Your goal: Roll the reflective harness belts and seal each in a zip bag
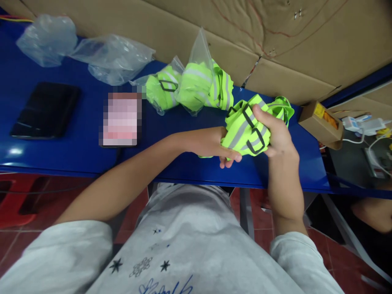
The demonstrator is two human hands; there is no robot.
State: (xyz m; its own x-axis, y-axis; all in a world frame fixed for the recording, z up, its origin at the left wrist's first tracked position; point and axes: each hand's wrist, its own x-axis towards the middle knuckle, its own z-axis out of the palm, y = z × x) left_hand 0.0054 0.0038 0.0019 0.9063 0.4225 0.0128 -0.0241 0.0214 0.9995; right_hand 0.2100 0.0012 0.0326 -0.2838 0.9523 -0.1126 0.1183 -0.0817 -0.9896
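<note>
Blue table [186, 122] before a cardboard backing [183, 18]: over it, the left hand [211, 143] and right hand [278, 132] clasp a lime strap bundle [237, 136] from opposite sides, presumably to keep its folds together; bagged bundles [196, 87] lie behind, seemingly out of the hands' way.

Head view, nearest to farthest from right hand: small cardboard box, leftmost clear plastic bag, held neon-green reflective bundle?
1. Neon-green reflective bundle: in the right hand.
2. Small cardboard box: right of it.
3. Leftmost clear plastic bag: far left.
</note>
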